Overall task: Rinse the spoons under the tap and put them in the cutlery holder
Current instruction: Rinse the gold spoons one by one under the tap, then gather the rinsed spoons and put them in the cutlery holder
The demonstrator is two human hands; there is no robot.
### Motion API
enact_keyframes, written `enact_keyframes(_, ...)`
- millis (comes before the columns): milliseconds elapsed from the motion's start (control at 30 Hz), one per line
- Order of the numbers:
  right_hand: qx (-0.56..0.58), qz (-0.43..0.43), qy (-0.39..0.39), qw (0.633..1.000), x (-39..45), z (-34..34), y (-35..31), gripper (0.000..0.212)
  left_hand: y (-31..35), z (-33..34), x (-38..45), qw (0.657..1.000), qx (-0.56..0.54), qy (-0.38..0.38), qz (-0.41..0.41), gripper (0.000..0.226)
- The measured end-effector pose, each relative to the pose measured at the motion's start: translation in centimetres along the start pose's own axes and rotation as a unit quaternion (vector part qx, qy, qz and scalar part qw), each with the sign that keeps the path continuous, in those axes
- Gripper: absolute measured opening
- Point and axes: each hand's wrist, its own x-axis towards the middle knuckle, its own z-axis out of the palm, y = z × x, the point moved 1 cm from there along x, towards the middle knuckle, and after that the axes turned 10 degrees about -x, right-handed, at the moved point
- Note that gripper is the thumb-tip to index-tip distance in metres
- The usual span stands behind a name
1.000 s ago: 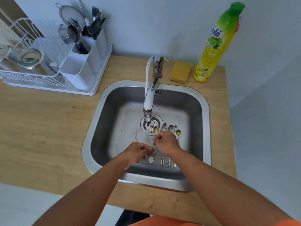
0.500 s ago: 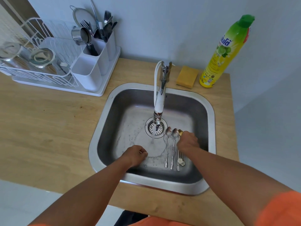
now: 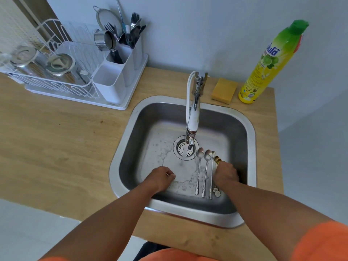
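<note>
Three silver spoons (image 3: 205,172) lie side by side on the floor of the steel sink (image 3: 251,140), right of the drain. My right hand (image 3: 226,175) grips gold spoons (image 3: 217,160) beside them; their bowls stick out past my fingers and flower-shaped handle ends (image 3: 216,192) show behind my wrist. My left hand (image 3: 162,178) hovers low in the sink with curled fingers, holding nothing. The tap (image 3: 193,119) runs a thin stream onto the drain. The white cutlery holder (image 3: 116,80) stands at the back left with forks and spoons in its far compartments.
A white wire dish rack (image 3: 47,78) with metal pots adjoins the holder. A yellow sponge (image 3: 224,90) and a tall yellow-green dish soap bottle (image 3: 267,66) stand behind the sink on the wooden counter (image 3: 56,140).
Both hands held one gold spoon under the stream a second ago. My right hand has since carried it right and down beside the silver spoons; my left hand let go and stays curled.
</note>
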Motion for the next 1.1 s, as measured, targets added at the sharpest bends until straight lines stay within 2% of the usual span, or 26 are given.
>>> enact_keyframes(233, 0.014, 0.011, 0.001, 1.000, 0.3, 0.1, 0.0, 0.025, 2.3, -4.4, 0.9, 0.998, 0.023, 0.058, 0.015, 0.027)
enact_keyframes(467, 0.064, 0.019, 0.010, 0.998, 0.4, -0.4, -0.1, 0.026, 10.3, -13.0, 2.3, 0.980, 0.069, 0.141, 0.122, 0.024)
enact_keyframes(567, 0.067, 0.000, 0.010, 0.998, 0.0, -0.4, -0.1, 0.029, 15.3, -16.1, 2.8, 0.957, 0.120, 0.195, 0.176, 0.026)
enact_keyframes(667, 0.065, -0.013, 0.013, 0.998, -0.6, -0.3, -0.2, 0.031, 20.3, -17.6, 2.8, 0.933, 0.123, 0.243, 0.236, 0.032)
enact_keyframes(733, 0.060, -0.017, 0.013, 0.998, -1.1, 0.0, -0.3, 0.030, 23.4, -17.6, 2.6, 0.913, 0.158, 0.243, 0.285, 0.045)
enact_keyframes(833, 0.053, -0.027, 0.003, 0.998, -1.8, 0.5, -0.7, 0.026, 26.6, -16.4, 2.3, 0.889, 0.239, 0.197, 0.338, 0.068)
enact_keyframes(900, 0.057, -0.044, -0.003, 0.997, -2.2, 0.9, -0.9, 0.023, 27.4, -15.4, 2.2, 0.871, 0.298, 0.168, 0.351, 0.072)
enact_keyframes(1000, 0.060, -0.060, -0.006, 0.996, -2.5, 1.2, -0.9, 0.014, 26.9, -14.2, 2.1, 0.852, 0.328, 0.192, 0.359, 0.065)
enact_keyframes(1100, 0.070, -0.060, -0.011, 0.996, -2.7, 1.6, -0.9, 0.003, 25.4, -13.4, 2.0, 0.798, 0.401, 0.215, 0.395, 0.063)
